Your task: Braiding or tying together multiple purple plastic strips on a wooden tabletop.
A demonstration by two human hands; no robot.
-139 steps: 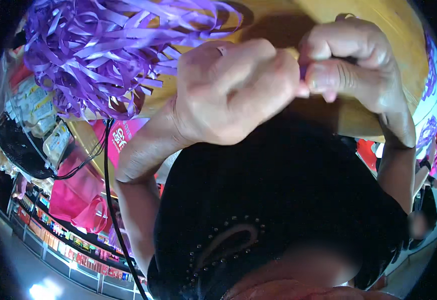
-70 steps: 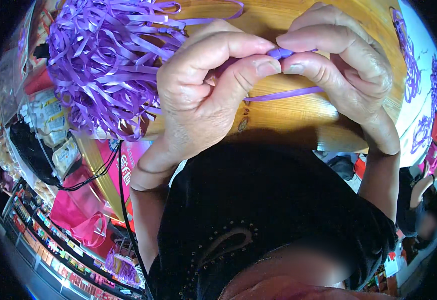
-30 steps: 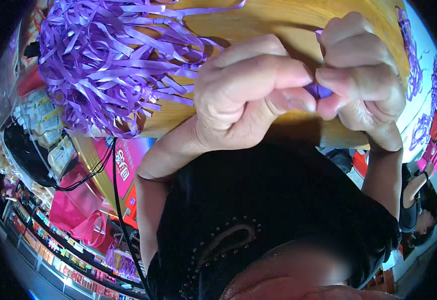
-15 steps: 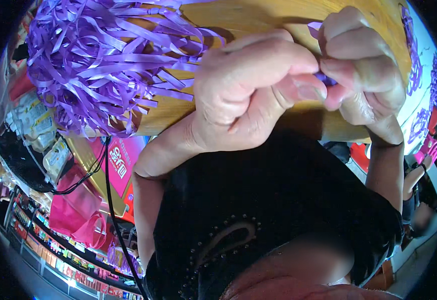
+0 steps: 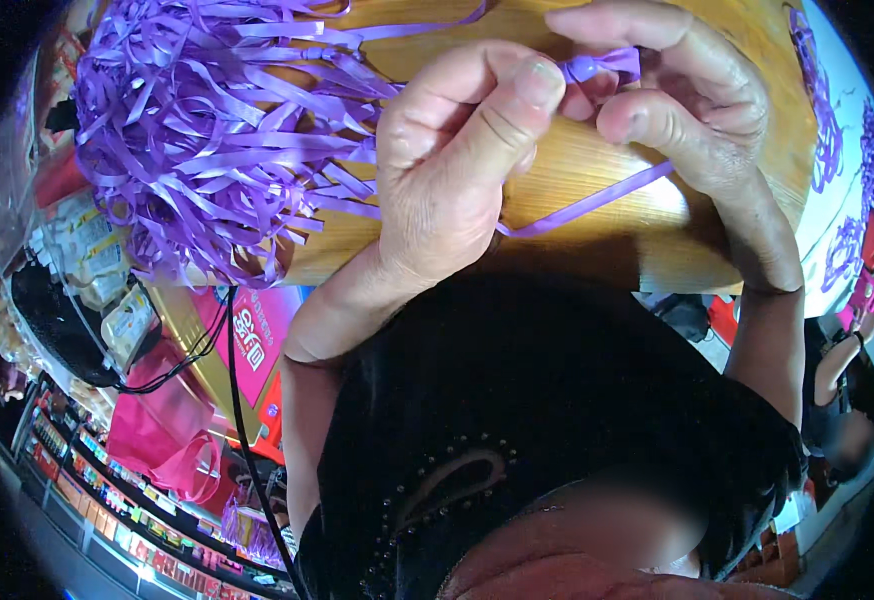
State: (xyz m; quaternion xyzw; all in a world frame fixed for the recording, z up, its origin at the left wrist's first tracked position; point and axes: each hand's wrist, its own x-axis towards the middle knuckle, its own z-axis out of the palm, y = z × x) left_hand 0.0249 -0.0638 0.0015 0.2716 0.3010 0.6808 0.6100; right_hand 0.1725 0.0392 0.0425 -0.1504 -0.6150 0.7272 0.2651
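Note:
A short looped end of purple ribbon [image 5: 609, 64] sticks out between my hands, with a small bunched or knotted spot near the left thumb. My left hand [image 5: 457, 165] is closed, pinching this ribbon between thumb and fingers. Curved around its free end, my right hand [image 5: 712, 110] has thumb and forefinger spread apart; whether its rear fingers touch the ribbon is hidden. A narrow ribbon strip [image 5: 597, 202] runs slantwise below the hands, above the wooden table [image 5: 557, 250]. To the left lies a big tangled heap of purple ribbons [image 5: 197, 130].
Beyond the table's right edge, more purple ribbons [image 5: 825, 120] lie on a white surface. At lower left are a pink bag [image 5: 162, 435], a pink printed box [image 5: 247, 335], a black cable [image 5: 240, 420] and clear-wrapped packets [image 5: 82, 245]. Another person's arm [image 5: 842, 365] shows at far right.
My right hand has come away from the left and spread its fingers, baring the looped ribbon end. The left hand has turned, thumb now upward, and a ribbon strip shows below.

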